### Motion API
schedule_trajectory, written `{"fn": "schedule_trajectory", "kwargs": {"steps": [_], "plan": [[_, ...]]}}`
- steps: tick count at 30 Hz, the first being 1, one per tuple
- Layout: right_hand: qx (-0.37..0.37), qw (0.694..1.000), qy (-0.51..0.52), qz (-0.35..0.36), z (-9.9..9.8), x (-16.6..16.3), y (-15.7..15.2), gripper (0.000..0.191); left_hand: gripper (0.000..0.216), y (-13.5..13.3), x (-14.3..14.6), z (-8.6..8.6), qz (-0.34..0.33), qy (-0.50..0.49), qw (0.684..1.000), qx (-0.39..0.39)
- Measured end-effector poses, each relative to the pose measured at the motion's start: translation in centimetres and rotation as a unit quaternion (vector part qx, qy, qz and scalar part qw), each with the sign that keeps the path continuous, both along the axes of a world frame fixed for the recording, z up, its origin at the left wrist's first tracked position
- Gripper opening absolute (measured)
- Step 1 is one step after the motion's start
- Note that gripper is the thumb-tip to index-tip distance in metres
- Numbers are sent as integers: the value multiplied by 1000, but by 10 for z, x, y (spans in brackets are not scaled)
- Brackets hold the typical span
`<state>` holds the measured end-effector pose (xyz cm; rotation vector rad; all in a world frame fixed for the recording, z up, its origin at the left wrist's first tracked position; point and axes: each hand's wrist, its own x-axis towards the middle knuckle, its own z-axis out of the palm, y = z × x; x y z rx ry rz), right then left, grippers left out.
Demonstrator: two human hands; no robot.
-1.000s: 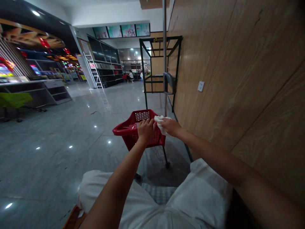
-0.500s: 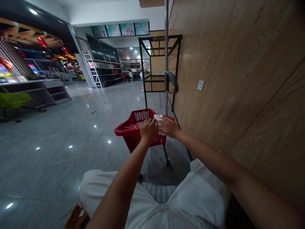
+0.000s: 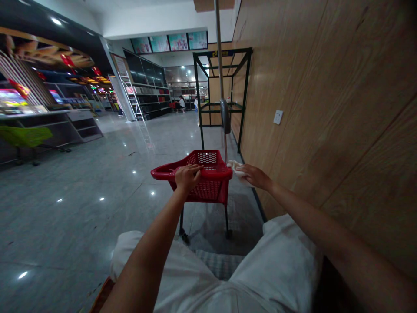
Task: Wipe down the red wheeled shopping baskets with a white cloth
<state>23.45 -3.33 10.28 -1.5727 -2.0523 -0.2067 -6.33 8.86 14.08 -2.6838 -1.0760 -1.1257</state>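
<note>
A red plastic basket cart (image 3: 208, 186) on thin legs with wheels stands on the floor in front of my knees. My left hand (image 3: 187, 175) rests on its near rim, fingers curled over the edge. My right hand (image 3: 256, 174) is closed on a crumpled white cloth (image 3: 235, 167) at the cart's right corner, beside the upright metal pole (image 3: 221, 87) that carries the cart's grey handle (image 3: 224, 115).
A wood-panelled wall with a white socket (image 3: 278, 117) runs close on my right. A black metal shelf frame (image 3: 221, 93) stands behind the cart. Glossy grey floor spreads to the left, with a ladder (image 3: 134, 101), counters and a green chair (image 3: 24, 137) further off. People sit far back.
The cart has turned so its near side faces me squarely. My right hand with the cloth has slid from the rim's middle to the right corner, away from my left hand.
</note>
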Motion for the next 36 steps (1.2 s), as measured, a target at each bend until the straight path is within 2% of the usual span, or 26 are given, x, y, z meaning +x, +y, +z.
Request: {"fn": "schedule_trajectory", "kwargs": {"steps": [4, 6, 8, 11, 14, 17, 19, 21, 24, 26, 28, 30, 32, 36], "plan": [[73, 989, 120, -34, -5, -29, 10, 45, 30, 22, -24, 7, -39, 16, 997, -60], [90, 983, 161, -12, -4, -48, 16, 45, 30, 33, -32, 10, -75, 24, 993, -91], [84, 982, 167, 29, -6, -63, 21, 47, 30, 41, -37, 13, -91, 21, 989, -118], [49, 985, 151, 70, -17, -68, 25, 51, 32, 42, -33, 18, -52, -18, 990, -131], [-8, 992, 120, 48, -34, -58, 27, 50, 33, 22, -19, 21, -14, -81, 992, -91], [-60, 992, 108, 1, -47, -51, 29, 42, 31, -17, -4, 23, -1, -108, 994, -28], [-72, 990, 117, -7, -51, -55, 30, 39, 27, -43, 5, 22, -3, -83, 996, 31], [-52, 989, 140, -17, -50, -63, 33, 38, 22, -62, 14, 20, -49, -23, 994, 91], [6, 981, 184, -66, -41, -75, 39, 39, 16, -69, 28, 11, -122, 70, 980, 139], [45, 973, 201, -99, -33, -79, 45, 41, 18, -61, 35, 0, -97, 103, 979, 147], [78, 970, 202, -107, -26, -80, 51, 42, 19, -47, 37, -15, -38, 135, 978, 154], [85, 975, 190, -81, -24, -83, 59, 41, 23, -35, 35, -31, -1, 166, 972, 166], [54, 985, 163, -27, -29, -91, 67, 39, 29, -25, 29, -44, 1, 174, 969, 178], [-24, 990, 109, 81, -42, -115, 81, 39, 31, -12, 14, -53, -21, 133, 973, 188]]}}
